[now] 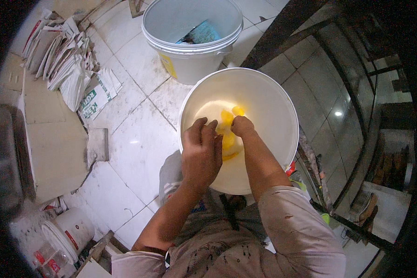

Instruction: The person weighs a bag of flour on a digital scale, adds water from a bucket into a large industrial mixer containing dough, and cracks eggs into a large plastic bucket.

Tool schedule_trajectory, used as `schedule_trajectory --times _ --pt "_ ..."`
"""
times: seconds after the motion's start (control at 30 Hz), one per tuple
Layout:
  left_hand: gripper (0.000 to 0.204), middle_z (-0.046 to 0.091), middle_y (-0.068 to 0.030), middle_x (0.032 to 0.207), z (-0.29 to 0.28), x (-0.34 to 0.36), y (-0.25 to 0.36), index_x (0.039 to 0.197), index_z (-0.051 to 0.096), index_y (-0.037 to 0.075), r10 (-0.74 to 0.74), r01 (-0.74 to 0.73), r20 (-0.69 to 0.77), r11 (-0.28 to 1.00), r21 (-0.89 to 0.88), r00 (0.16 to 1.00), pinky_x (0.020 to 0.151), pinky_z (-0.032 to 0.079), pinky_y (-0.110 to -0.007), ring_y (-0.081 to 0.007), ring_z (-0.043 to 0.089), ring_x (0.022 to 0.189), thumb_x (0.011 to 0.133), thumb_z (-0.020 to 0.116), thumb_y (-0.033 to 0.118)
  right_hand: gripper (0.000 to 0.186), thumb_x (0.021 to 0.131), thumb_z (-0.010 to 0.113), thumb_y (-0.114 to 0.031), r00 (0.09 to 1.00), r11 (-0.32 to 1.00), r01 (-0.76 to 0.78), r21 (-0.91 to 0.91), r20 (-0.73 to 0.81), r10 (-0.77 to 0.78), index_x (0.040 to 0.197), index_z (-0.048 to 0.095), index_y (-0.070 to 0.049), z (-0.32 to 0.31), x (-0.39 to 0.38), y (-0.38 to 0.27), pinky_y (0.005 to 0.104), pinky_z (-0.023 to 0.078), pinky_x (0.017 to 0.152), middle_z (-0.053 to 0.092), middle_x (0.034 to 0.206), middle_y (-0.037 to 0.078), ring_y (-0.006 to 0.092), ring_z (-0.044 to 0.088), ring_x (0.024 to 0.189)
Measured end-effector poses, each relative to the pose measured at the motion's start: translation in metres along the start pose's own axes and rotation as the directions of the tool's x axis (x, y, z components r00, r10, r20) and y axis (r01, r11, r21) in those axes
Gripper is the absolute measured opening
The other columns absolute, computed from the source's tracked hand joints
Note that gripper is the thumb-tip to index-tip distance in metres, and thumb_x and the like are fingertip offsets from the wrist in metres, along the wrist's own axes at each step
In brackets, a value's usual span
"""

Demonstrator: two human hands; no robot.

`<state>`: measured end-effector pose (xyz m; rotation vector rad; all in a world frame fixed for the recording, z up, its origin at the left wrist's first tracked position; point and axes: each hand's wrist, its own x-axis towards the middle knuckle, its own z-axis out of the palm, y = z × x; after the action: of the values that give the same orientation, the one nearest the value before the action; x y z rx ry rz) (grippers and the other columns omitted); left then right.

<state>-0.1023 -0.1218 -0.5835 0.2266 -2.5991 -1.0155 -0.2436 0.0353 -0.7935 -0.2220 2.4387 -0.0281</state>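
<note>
A large white bucket (273, 88) stands between my knees. Several round, glossy yellow blobs (227, 116) that look like egg yolks lie at its bottom. Reaching down inside, my right hand (242, 126) has its fingers curled closed beside the yolks; whatever they may hold is hidden. My left hand (201, 155) is over the left part of the bucket, its fingers apart and slightly bent. Nothing shows in its grasp.
Just beyond is another white bucket (190, 69) with a blue piece (204, 33) inside. A paper stack (67, 55) lies on a cardboard box (55, 143) to the left. A white lidded tub (72, 229) sits lower left. Dark metal framing (282, 34) runs along the right.
</note>
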Motion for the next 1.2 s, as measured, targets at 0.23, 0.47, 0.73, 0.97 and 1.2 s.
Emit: schedule_trajectory --times 0.23,0.47,0.73,0.97,1.2 --pt "0.031 0.050 -0.0196 0.115 -0.001 0.002 -0.002 0.113 0.054 0.003 0.017 -0.017 0.005 1.000 -0.005 1.000 0.080 0.049 -0.044 -0.0373 0.051 0.101 0.084 0.059 0.012 0.025 0.076 0.060 -0.023 0.997 0.998 0.035 -0.044 0.066 -0.032 0.092 0.068 -0.006 0.024 0.003 -0.003 0.0381 0.051 0.082 0.066 0.099 0.014 0.0284 0.064 0.094" --pt "0.034 0.049 -0.0198 0.118 -0.004 0.002 -0.003 0.116 0.052 0.003 -0.004 0.005 0.060 1.000 -0.016 0.998 0.080 0.049 -0.045 -0.0385 0.050 0.102 0.084 0.059 0.011 0.025 0.077 0.059 -0.021 0.999 0.999 0.017 -0.039 0.050 -0.015 0.094 0.068 -0.004 0.031 -0.003 -0.009 0.0388 0.051 0.081 0.066 0.099 0.016 0.0290 0.063 0.095" --pt "0.033 0.049 -0.0217 0.117 -0.004 0.004 -0.002 0.116 0.053 0.002 -0.005 0.005 0.067 1.000 -0.004 0.998 0.081 0.048 -0.046 -0.0399 0.050 0.101 0.084 0.058 0.012 0.024 0.079 0.057 -0.020 0.998 0.998 0.015 -0.053 0.068 -0.011 0.095 0.068 -0.005 0.021 -0.014 -0.018 0.0387 0.052 0.079 0.066 0.100 0.014 0.0283 0.064 0.095" --pt "0.033 0.050 -0.0227 0.116 -0.003 0.003 -0.004 0.116 0.053 0.002 0.010 -0.008 0.046 0.999 -0.040 0.999 0.081 0.047 -0.046 -0.0404 0.051 0.100 0.084 0.058 0.011 0.023 0.077 0.060 -0.018 0.999 0.999 0.012 -0.052 0.041 -0.010 0.093 0.068 -0.005 0.023 -0.011 -0.017 0.0390 0.052 0.079 0.067 0.098 0.015 0.0283 0.065 0.093" --pt "0.034 0.050 -0.0231 0.116 -0.006 0.002 -0.005 0.116 0.053 0.002 0.021 -0.020 0.041 0.999 -0.035 0.999 0.082 0.047 -0.047 -0.0413 0.051 0.100 0.083 0.058 0.009 0.026 0.076 0.064 -0.024 0.999 0.998 0.041 -0.045 -0.004 -0.041 0.093 0.068 -0.005 0.029 -0.011 -0.018 0.0393 0.052 0.078 0.067 0.097 0.015 0.0287 0.065 0.092"
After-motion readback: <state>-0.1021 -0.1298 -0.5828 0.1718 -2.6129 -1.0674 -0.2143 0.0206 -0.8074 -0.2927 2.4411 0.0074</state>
